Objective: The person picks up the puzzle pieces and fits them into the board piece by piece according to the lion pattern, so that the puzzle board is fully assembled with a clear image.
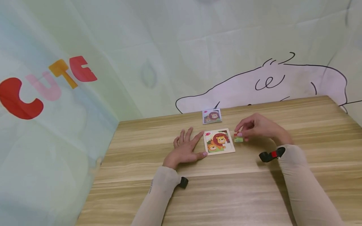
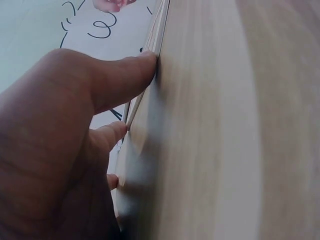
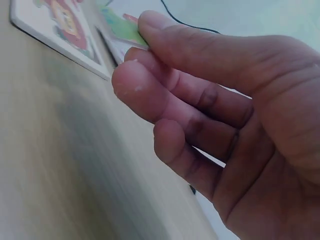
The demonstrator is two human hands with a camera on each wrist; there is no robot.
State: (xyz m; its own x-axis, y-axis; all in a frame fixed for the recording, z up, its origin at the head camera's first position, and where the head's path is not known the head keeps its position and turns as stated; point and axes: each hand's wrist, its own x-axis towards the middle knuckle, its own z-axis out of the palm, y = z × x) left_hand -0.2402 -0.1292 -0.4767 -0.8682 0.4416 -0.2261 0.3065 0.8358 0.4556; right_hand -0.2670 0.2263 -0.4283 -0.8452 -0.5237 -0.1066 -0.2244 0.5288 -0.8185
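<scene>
A square jigsaw puzzle board point(image 1: 219, 142) with a lion picture lies on the table, a gap showing at its lower right. My left hand point(image 1: 185, 150) rests at the board's left side, fingers spread, with thumb and index finger touching its edge. In the left wrist view the thumb point(image 2: 125, 75) meets the board's thin edge. Just right of the board, my right hand point(image 1: 255, 128) pinches a small green and red puzzle piece point(image 1: 238, 137) between thumb and fingers. The right wrist view shows this puzzle piece point(image 3: 122, 27) held at the thumb tip, above the table surface.
Behind the board, a small card point(image 1: 212, 116) with the same lion picture lies near the back edge of the wooden table point(image 1: 215, 194). A printed cloth point(image 1: 158, 56) with a cartoon outline and colored letters hangs behind and to the left.
</scene>
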